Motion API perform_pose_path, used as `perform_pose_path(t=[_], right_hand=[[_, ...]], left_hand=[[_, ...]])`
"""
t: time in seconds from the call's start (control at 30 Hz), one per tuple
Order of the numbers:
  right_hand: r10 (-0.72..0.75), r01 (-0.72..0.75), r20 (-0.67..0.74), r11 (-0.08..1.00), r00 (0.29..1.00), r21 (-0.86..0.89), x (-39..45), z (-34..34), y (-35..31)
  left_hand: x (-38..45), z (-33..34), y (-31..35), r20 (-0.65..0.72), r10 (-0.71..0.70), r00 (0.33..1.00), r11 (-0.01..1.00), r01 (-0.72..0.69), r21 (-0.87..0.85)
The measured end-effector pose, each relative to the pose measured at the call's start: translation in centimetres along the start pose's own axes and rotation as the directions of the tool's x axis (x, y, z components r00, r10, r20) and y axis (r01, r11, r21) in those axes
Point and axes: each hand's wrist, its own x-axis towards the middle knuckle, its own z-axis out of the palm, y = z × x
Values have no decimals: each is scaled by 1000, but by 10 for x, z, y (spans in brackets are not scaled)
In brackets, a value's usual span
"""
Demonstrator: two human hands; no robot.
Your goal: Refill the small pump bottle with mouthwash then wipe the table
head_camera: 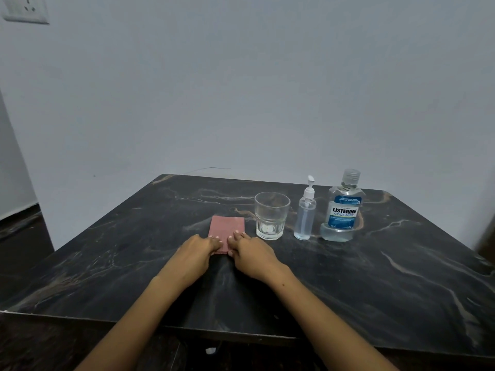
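Observation:
A folded pink cloth (226, 227) lies flat near the middle of the dark marble table (134, 236). My left hand (198, 250) and my right hand (247, 251) both rest on the cloth's near edge, fingers fairly straight and pressing down. To the right of the cloth stands a small clear pump bottle (305, 212) with a white pump, its cap on. Beside that is a Listerine mouthwash bottle (345, 210), capped, holding pale blue liquid.
A clear drinking glass (271, 215) stands just right of the cloth, close to my right hand. A pale wall rises behind the table, with a socket (25, 9) at the top left. Dark floor shows to the left.

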Motion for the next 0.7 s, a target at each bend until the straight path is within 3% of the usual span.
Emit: perform_pose_path(t=[0.33, 0.7], right_hand=[[33, -33, -8, 999, 999, 38, 6, -7, 1], [63, -65, 21, 995, 998, 82, 2, -9, -3]], left_hand=[[8, -3, -1, 15, -46, 999, 989, 48, -139], [6, -15, 16, 63, -110, 992, 992, 113, -51]])
